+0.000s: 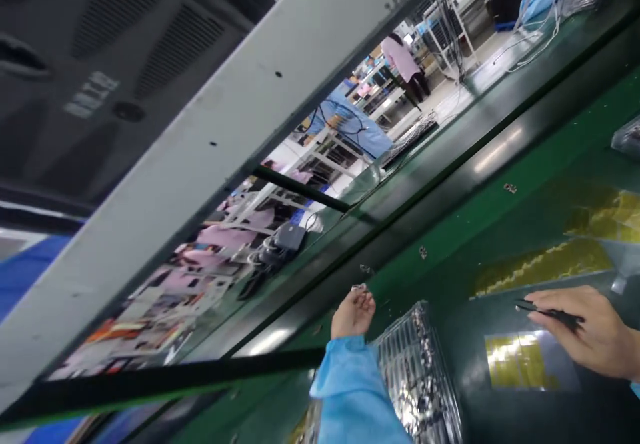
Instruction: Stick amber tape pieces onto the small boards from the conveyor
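Observation:
My left hand [353,313], in a blue sleeve, is raised over the green table mat with its fingers curled. A small silvery part [359,287] shows at the fingertips; its exact shape is blurred. Just beyond lies another small metal part [367,269]. Beneath the left forearm is a clear plastic tray [450,401] filled with shiny metal pieces. My right hand [593,331] grips black tweezers [560,315] whose tips point left. A tiny light speck sits near the tips. Under the tweezers is a sheet of yellow film pieces [517,362] on clear backing.
More yellow film sheets [550,265] lie at the right. Loose metal parts [423,253] dot the mat. A grey beam [240,117] crosses at upper left beside a dark panel [100,84]. Beyond the conveyor [430,194], co-workers in pink and blue are at benches.

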A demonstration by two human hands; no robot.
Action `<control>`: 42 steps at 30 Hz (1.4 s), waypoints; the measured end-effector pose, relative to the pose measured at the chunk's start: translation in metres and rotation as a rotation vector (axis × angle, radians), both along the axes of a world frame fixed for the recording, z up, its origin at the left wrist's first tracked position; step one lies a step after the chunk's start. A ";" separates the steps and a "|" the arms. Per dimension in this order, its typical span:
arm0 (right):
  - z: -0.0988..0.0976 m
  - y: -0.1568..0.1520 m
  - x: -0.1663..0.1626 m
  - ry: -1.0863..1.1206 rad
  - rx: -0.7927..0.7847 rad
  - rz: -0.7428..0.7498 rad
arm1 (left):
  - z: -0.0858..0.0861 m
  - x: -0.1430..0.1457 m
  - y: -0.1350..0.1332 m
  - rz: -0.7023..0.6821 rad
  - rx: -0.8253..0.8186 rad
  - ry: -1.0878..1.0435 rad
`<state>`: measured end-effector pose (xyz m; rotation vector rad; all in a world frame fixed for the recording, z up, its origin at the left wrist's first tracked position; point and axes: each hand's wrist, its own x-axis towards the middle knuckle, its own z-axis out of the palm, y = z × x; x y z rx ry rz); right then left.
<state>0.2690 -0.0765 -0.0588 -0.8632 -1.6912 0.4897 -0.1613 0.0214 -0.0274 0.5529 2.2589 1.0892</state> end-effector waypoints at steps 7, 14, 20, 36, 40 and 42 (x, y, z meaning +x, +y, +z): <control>-0.010 -0.006 -0.005 -0.059 -0.046 0.016 | -0.017 0.020 -0.011 0.078 0.073 -0.108; -0.003 -0.001 -0.005 -0.059 -0.204 0.090 | 0.007 0.054 0.005 -0.048 0.279 -0.003; 0.009 0.005 0.002 0.001 -0.522 0.208 | 0.016 0.087 -0.041 -0.271 0.203 0.033; 0.007 -0.001 -0.003 -0.020 -0.426 0.211 | -0.002 0.059 -0.079 -0.365 -0.236 0.630; 0.009 -0.001 -0.008 0.002 -0.429 0.199 | -0.004 0.065 -0.007 -0.410 -0.253 0.555; 0.012 -0.002 -0.011 -0.004 -0.394 0.147 | -0.004 0.082 0.032 -0.460 -0.229 0.502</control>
